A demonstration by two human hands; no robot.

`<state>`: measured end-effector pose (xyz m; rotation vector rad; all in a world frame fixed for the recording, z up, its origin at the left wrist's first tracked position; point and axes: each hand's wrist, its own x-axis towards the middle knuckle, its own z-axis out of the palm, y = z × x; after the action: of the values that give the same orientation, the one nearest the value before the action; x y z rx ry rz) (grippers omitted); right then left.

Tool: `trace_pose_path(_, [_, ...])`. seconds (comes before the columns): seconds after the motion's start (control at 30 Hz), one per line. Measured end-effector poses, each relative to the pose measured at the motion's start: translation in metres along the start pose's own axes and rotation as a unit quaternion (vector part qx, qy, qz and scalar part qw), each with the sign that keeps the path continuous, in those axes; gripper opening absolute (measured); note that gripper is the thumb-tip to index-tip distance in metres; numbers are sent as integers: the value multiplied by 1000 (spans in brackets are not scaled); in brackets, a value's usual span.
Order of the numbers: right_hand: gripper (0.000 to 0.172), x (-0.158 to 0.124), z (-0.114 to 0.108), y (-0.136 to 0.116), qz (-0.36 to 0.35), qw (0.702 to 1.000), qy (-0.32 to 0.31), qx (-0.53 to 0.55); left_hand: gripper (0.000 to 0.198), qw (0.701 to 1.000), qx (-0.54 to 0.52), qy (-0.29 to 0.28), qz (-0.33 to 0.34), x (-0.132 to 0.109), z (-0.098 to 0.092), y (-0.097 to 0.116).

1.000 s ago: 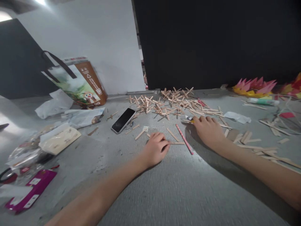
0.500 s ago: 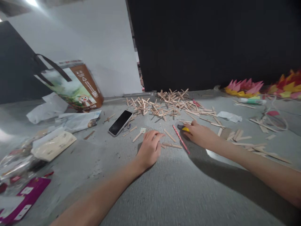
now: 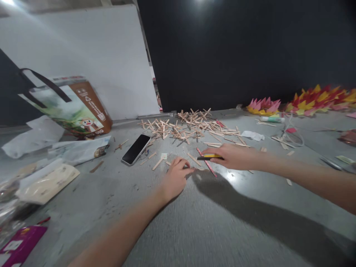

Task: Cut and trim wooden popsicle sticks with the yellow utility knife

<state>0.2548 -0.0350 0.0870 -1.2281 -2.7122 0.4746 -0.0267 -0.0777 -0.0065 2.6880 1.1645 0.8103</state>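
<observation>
My right hand [image 3: 232, 156] is closed on a yellow and black cutter knife [image 3: 210, 157], held over a red patterned stick [image 3: 206, 162]. To its left, my left hand [image 3: 178, 176] rests on the grey surface, fingers curled, with the fingertips at a thin wooden stick [image 3: 200, 169] that is partly in shadow. Whether the fingers grip this stick is hard to make out. Another wooden stick [image 3: 194, 159] lies just beyond the fingertips. Behind both hands spreads a pile of wooden sticks [image 3: 178, 129], many of them crossed.
A phone [image 3: 136, 149] lies left of the pile. Further left are a carrier bag [image 3: 80, 107], a tissue pack [image 3: 50, 181] and a purple package [image 3: 23, 244]. Right of the pile are a crumpled tissue [image 3: 252, 135], a glue tube [image 3: 272, 119] and pink-and-yellow paper petals [image 3: 263, 106].
My right hand has lifted the cutter knife and brought it left, over the red stick and nearer my left hand. The camera view has shifted to the right.
</observation>
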Motion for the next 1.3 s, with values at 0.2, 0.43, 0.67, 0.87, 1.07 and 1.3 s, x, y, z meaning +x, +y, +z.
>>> trace_pose_path(0.2, [41, -11, 4, -12, -54, 997, -59, 8, 47, 999, -11, -22, -32, 2, -5, 4])
trace_pose_path(0.43, [44, -9, 7, -9, -70, 994, -85, -3, 47, 998, -12, -36, -50, 3, -7, 6])
trace_pose_path(0.67, [43, -9, 12, -7, -75, 994, -78, -11, 40, 999, -15, -19, -45, 2, -3, 4])
trace_pose_path(0.87, [43, -10, 10, -8, -77, 994, -81, -16, 41, 998, -20, -28, -49, 4, -5, 5])
trace_pose_path(1.07, [42, -11, 4, -14, -83, 992, -85, -36, 36, 998, -25, -18, -46, 4, -5, 6])
trace_pose_path(1.3, [40, -8, -1, -23, -70, 990, -111, -55, 40, 999, -22, -21, -41, 4, -4, 4])
